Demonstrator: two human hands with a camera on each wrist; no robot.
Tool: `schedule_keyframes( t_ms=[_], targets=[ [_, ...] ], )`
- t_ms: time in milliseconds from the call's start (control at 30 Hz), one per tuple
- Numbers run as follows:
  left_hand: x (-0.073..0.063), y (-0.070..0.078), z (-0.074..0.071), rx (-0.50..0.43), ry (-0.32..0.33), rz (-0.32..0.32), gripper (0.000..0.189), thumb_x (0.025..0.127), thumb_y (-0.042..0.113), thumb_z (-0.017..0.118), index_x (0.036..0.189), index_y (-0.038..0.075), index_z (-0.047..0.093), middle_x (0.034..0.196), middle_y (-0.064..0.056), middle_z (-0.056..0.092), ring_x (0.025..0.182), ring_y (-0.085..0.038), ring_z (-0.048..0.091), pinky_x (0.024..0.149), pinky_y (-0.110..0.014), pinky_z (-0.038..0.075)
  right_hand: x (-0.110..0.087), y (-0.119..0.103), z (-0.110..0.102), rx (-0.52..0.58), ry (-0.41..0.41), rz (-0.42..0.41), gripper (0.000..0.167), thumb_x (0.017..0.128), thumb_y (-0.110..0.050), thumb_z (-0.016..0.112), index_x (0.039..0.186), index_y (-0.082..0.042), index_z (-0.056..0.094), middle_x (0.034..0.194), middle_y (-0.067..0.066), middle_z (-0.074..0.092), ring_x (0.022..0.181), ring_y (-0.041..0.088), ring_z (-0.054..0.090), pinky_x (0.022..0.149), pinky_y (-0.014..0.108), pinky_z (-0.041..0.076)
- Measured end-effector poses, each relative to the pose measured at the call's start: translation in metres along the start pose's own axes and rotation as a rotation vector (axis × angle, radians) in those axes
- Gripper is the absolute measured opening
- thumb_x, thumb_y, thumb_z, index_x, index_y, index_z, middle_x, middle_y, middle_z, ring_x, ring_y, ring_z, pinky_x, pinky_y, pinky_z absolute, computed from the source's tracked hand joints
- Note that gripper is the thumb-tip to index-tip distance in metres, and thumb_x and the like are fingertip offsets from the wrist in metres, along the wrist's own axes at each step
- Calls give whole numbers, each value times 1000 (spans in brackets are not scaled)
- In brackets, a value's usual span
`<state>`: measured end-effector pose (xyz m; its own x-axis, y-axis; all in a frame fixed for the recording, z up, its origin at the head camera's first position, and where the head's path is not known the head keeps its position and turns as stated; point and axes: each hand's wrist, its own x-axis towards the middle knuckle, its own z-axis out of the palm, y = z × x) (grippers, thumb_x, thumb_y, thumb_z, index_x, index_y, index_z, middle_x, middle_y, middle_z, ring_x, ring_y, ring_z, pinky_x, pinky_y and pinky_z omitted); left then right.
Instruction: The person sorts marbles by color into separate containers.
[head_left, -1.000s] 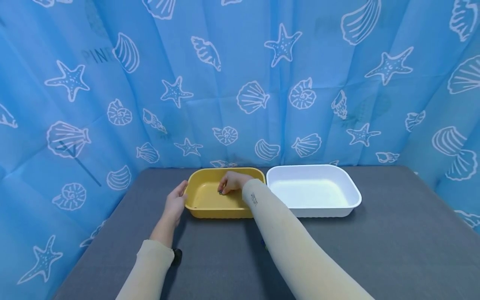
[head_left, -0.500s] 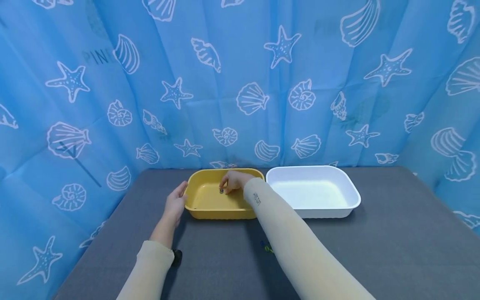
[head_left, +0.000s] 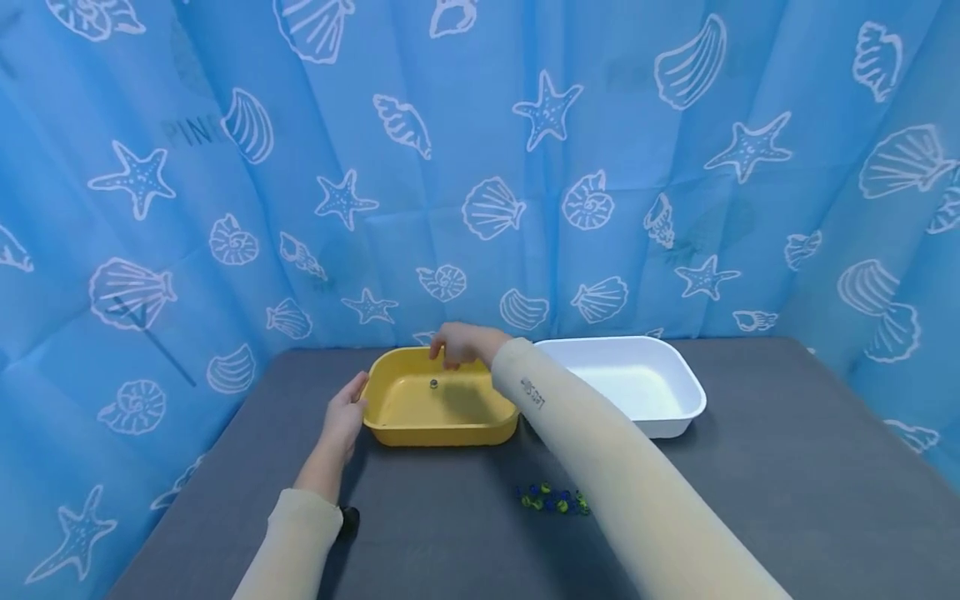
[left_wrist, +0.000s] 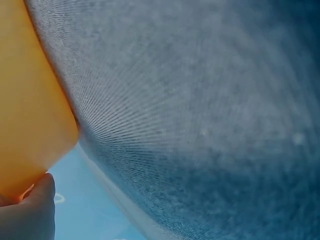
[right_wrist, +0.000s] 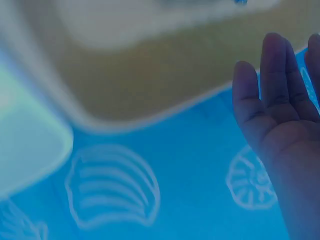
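My left hand [head_left: 345, 417] holds the left end of the yellow tray [head_left: 442, 435]; in the left wrist view, its fingertips [left_wrist: 45, 187] are at the tray's corner. My right hand [head_left: 463, 344] is raised over the tray's back wall, fingers spread and holding nothing. Below it, a small shiny round piece [head_left: 433, 384], marble-like, lies on the tray floor. The right wrist view shows a bit of a blue piece [right_wrist: 241, 1] at its top edge. A tiny dark speck sits near the tray's front left corner.
A white tray [head_left: 693, 408] stands to the right of the yellow one, partly hidden by my right sleeve. Several small blue and yellow-green round pieces [head_left: 562, 505] lie on the grey table [head_left: 435, 525] beside that forearm. A blue shell-patterned curtain [head_left: 480, 275] hangs behind.
My right hand has let go of the small round piece and risen towards the tray's back wall. The head view has shifted slightly, and more loose pieces show beside the right forearm. My left hand stays put.
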<state>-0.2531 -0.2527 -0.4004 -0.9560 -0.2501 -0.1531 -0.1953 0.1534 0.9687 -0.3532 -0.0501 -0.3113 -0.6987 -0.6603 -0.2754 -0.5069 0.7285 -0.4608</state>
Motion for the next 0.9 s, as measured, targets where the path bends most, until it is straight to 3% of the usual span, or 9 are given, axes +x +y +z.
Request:
schedule_keyframes(
  t_ms=[267, 367, 600, 733, 900],
  targets=[
    [-3, -3, 0, 0, -6, -11, 53, 104, 0, 26, 155, 6, 15, 161, -13, 14, 147, -31, 9, 117, -46, 17, -35, 10, -14, -144, 29, -96, 36, 93, 2, 58, 129, -3, 62, 128, 16, 60, 108, 25, 59, 89, 31, 51],
    [-3, -2, 0, 7, -6, -13, 53, 104, 0, 26, 156, 6, 15, 161, -13, 14, 147, -31, 9, 117, -46, 17, -54, 22, -17, -143, 49, -107, 33, 94, 0, 58, 127, -4, 63, 122, 14, 62, 108, 24, 57, 89, 33, 50],
    [-4, -3, 0, 14, -18, -14, 53, 104, 0, 26, 155, 6, 14, 161, -14, 13, 147, -32, 8, 117, -47, 17, -99, 42, -5, -83, 107, -176, 26, 95, -1, 59, 120, -3, 67, 93, 3, 65, 84, 14, 57, 73, 27, 51],
    [-4, -3, -1, 32, -23, -14, 54, 104, -1, 25, 156, 6, 13, 161, -14, 12, 147, -32, 7, 117, -48, 16, -124, 44, 7, -52, 161, -250, 23, 95, -1, 59, 116, -3, 68, 89, 2, 66, 80, 11, 58, 71, 25, 51],
    [-6, 0, 0, 36, -16, -8, 54, 104, 0, 25, 156, 6, 13, 161, -14, 12, 147, -32, 7, 117, -48, 15, -146, 46, 20, -2, 194, -302, 19, 94, -2, 61, 111, -4, 69, 91, 1, 68, 85, 9, 61, 77, 23, 53]
  ],
)
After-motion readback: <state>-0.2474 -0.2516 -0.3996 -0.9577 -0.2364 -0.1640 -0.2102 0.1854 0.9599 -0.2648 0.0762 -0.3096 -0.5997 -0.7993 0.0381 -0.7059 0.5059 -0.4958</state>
